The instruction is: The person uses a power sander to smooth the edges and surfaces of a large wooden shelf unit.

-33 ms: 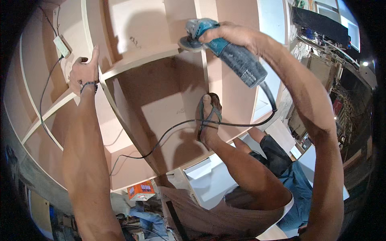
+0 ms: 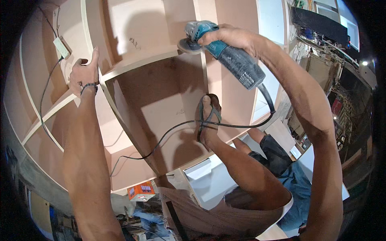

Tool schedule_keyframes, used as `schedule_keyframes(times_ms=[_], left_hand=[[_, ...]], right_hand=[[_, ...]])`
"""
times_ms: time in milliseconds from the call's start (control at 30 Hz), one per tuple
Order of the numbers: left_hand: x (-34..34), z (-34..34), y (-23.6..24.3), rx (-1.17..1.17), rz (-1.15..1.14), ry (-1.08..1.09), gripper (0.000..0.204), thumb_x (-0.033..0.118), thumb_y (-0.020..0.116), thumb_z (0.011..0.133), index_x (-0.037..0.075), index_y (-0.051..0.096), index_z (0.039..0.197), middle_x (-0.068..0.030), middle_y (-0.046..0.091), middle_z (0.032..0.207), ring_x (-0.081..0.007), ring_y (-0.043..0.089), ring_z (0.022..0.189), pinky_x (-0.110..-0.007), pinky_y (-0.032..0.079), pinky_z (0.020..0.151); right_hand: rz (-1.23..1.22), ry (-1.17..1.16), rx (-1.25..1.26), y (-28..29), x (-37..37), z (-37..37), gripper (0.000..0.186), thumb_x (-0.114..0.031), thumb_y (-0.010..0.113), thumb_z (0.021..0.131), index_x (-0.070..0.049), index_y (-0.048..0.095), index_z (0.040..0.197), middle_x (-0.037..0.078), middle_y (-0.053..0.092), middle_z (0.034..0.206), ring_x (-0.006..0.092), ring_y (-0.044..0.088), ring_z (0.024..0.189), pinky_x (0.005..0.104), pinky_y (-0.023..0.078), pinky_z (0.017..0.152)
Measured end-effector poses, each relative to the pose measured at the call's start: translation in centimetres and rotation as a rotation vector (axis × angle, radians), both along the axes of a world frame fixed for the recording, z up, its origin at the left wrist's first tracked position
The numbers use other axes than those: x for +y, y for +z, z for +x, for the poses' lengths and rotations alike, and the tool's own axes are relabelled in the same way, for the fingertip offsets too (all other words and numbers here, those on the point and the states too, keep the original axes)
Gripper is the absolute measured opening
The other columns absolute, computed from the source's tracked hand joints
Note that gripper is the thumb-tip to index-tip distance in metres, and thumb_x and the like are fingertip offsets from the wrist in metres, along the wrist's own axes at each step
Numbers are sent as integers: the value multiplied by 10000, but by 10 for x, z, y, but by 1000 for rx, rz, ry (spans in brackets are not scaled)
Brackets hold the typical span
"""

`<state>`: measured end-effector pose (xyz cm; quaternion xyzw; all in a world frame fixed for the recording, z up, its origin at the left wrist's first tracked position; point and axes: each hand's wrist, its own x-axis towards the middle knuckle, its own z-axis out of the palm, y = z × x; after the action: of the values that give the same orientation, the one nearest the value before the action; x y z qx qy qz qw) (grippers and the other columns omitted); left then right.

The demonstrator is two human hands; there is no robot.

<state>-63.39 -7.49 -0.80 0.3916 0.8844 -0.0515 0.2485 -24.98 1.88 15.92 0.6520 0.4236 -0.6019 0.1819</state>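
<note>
A teal and black angle grinder (image 2: 235, 60) is gripped in my right hand (image 2: 231, 37), fingers wrapped round its front body. Its round disc (image 2: 189, 46) meets the pale edge where two dividers of the cabinet frame (image 2: 136, 63) join. From the tail of the tool a black cord (image 2: 173, 127) loops down and left across the compartments. My left hand (image 2: 83, 76), with a dark bracelet at the wrist, holds an upright divider (image 2: 91, 36) of the same cabinet; the thumb points up along the board and the other fingers are partly hidden.
My sandalled foot (image 2: 209, 110) stands inside a middle compartment, under the cord. A white cord connector (image 2: 61, 47) lies in the upper left compartment. An orange box (image 2: 141, 191) sits beyond the near edge. Another person in a blue garment (image 2: 295, 188) is at lower right.
The grinder and my right hand have shifted very slightly down and left, with the disc still at the frame joint. My left hand stays put.
</note>
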Motion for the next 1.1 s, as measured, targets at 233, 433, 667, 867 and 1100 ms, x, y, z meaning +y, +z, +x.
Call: schedule_keyframes(times_ms=[233, 433, 667, 867, 1100], left_hand=[[5, 7, 12, -34, -22, 17, 952, 906, 560, 788, 106, 776, 1257, -166, 766, 1221, -324, 704, 1184, -458, 511, 1041], [6, 6, 11, -64, -23, 35, 930, 881, 567, 808, 87, 778, 1242, -186, 777, 1167, -333, 719, 1160, -451, 531, 1020], [3, 4, 9, -24, 6, 28, 915, 868, 578, 810, 73, 786, 1212, -195, 782, 1130, -335, 732, 1119, -454, 541, 1003], [4, 7, 13, -51, 0, 38, 899, 857, 592, 803, 73, 791, 1196, -189, 790, 1095, -335, 734, 1111, -452, 544, 996], [4, 6, 6, -15, 12, 28, 889, 859, 609, 779, 98, 794, 1199, -165, 795, 1095, -319, 740, 1103, -446, 548, 984]], right_hand=[[17, -121, -19, -10, -10, 7, 758, -400, 843, 757, 124, 618, 1257, 205, 673, 974, 256, 715, 739, 360, 604, 595], [-29, -72, -51, -11, -8, 3, 823, -418, 857, 749, 107, 567, 1313, 182, 696, 990, 251, 732, 816, 369, 615, 662], [57, -39, -81, 7, -10, -14, 757, -469, 830, 744, 85, 638, 1222, 171, 711, 908, 248, 736, 762, 343, 602, 631], [64, 105, -166, 10, -8, -31, 747, -551, 811, 732, 74, 702, 1126, 190, 710, 849, 304, 738, 716, 376, 590, 624], [44, 158, -149, 0, -6, -69, 577, -483, 835, 757, 54, 778, 959, 204, 736, 913, 282, 722, 794, 401, 565, 718]])
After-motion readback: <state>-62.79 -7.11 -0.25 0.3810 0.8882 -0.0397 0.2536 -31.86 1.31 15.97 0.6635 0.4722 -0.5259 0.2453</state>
